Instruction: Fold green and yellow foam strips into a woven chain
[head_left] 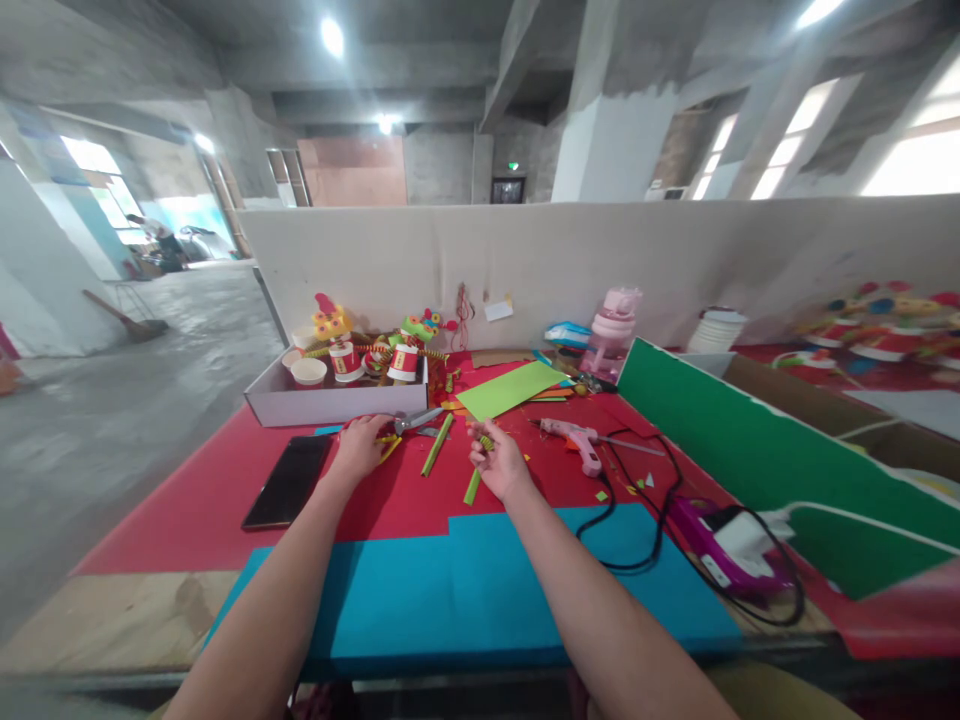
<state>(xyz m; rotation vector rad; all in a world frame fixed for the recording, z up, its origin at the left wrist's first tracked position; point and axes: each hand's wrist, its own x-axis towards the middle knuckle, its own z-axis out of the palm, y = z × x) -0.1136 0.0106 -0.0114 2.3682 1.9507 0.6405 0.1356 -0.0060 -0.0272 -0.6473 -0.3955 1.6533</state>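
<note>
Up close, blue sheets (397,600) cover the near edge of the red tabletop (180,510). A black phone (289,483) lies left. Here's the right hand (499,462), grip curled nearly closed, pinching a small striped piece (487,443) just beyond a green strip (472,488). The left hand (361,447) is down at the yellow-handled scissors (411,421); whether its grip has hold, I can't tell. Farther on lies a lime sheet (514,390); behind, left, a white box (337,408) of paper cups (309,373).
</note>
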